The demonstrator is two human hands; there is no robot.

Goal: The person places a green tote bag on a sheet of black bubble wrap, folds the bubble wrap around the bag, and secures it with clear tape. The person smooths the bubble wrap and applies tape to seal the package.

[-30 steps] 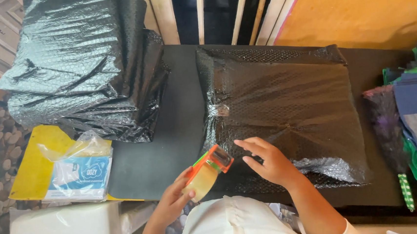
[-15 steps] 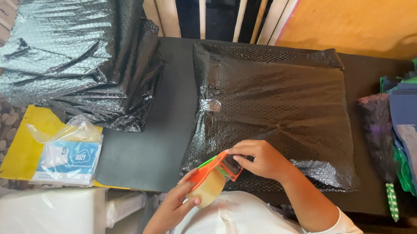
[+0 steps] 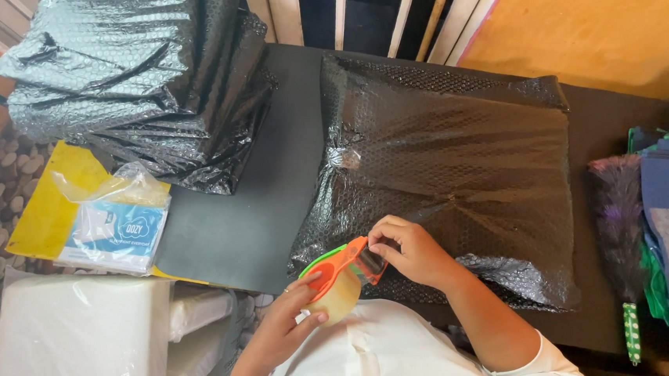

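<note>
Left hand grips tape gun at parcel's near edge; right hand pinches gun's nose. Parcel lies just beyond, long axis sideways along desk.

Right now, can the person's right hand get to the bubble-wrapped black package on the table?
Probably yes. The right hand is at the tape dispenser, right over the near edge of the black bubble-wrapped package, and nothing lies between them. The left hand holds the dispenser.
</note>
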